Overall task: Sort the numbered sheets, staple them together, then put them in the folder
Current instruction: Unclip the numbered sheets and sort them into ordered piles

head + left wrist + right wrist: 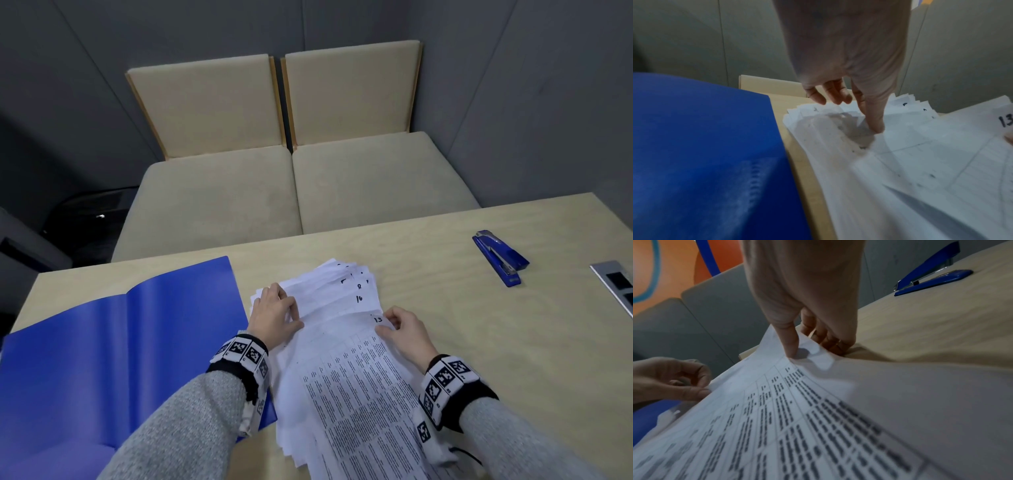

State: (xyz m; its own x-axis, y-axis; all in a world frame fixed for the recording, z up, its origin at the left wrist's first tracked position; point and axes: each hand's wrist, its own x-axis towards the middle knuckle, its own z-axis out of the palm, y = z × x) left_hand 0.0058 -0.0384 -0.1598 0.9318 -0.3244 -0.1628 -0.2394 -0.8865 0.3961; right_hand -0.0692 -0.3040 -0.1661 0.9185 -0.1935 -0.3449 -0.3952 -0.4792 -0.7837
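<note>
A fanned stack of white numbered sheets (329, 287) lies mid-table, with handwritten numbers showing at the right corners. On top is a printed sheet marked 13 (349, 342) (931, 154) (797, 418), its far edge raised off the stack. My left hand (294, 318) (869, 129) (694, 386) pinches its far left edge, thumb on top. My right hand (387, 325) (803, 350) pinches the far right corner, thumb above and fingers beneath. The open blue folder (102, 359) (705, 146) lies to the left, and the blue stapler (500, 257) (931, 275) lies at the far right.
The light wooden table (496, 359) has bare surface between the sheets and the stapler. A metal socket panel (616, 281) is set in at the right edge. Two beige cushioned seats (274, 192) stand beyond the far table edge.
</note>
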